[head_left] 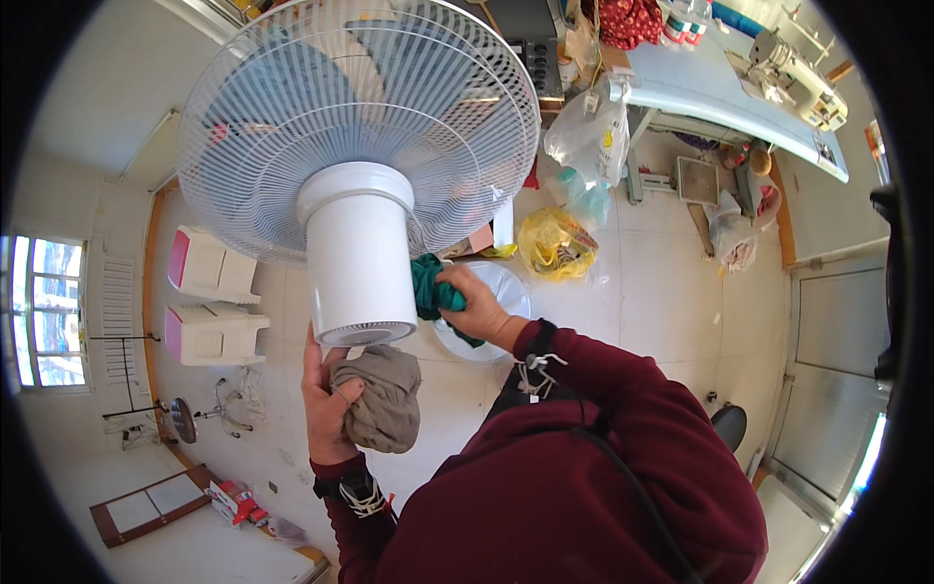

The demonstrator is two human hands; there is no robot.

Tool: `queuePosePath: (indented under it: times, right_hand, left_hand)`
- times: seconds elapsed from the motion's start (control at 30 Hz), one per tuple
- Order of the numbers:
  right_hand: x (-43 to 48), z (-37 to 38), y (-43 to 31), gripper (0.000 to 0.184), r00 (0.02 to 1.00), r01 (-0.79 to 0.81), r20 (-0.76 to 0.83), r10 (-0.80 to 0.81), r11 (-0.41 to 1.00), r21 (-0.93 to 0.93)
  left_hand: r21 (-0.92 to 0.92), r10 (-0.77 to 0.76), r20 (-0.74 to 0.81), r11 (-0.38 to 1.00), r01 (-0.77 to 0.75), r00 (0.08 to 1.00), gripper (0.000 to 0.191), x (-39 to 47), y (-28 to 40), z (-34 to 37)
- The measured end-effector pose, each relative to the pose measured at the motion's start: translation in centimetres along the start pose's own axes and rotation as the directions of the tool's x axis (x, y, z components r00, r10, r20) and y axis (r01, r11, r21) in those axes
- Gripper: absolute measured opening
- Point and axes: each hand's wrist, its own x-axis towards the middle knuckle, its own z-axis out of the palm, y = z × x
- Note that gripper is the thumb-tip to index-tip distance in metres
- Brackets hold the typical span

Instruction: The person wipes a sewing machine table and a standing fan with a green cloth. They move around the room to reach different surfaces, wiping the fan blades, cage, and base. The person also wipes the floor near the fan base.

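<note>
Before me stands a white electric fan (361, 270), its wire grille (365, 131) filling the upper left and its motor housing turned towards me. In my left hand (325, 409) is a bunched grey-brown cloth (383, 405), just below the housing, with my fingers reaching up to its lower edge. My right hand (478, 306) grips a crumpled green cloth (438, 292) against the right side of the housing. Under that hand shows a round white base or lid (503, 285), partly hidden by my hand and the cloth. Whether it belongs to the fan I cannot tell.
Two white plastic stools (219, 332) lie left of the fan. Yellow (558, 244) and clear plastic bags (591, 135) sit and hang to the right. A pale blue table (700, 87) carries a sewing machine (799, 80) and bottles (686, 25). A swivel chair (211, 412) stands lower left.
</note>
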Motion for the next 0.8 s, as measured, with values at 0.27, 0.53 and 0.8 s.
queuePosePath:
  times: [0.27,0.53,0.8]
  right_hand:
    - [-1.7,0.4,-2.3,0.057,0.961,-0.249,0.010,0.276,0.851,0.462]
    - [-7.3,6.3,2.2,0.053,0.998,0.003,0.061,0.004,0.994,-0.112]
    - [-8.0,6.8,-0.6,0.055,0.982,0.155,0.080,-0.173,0.969,0.194]
  left_hand:
    - [0.037,-0.018,-0.012,0.999,0.019,1.000,0.104,-0.5,-0.5,-0.7]
    - [0.116,-0.017,0.000,0.993,0.017,1.000,0.109,-0.5,-0.6,-0.8]
    - [0.196,0.007,0.065,0.980,-0.020,0.998,0.110,-0.1,-1.2,-1.6]
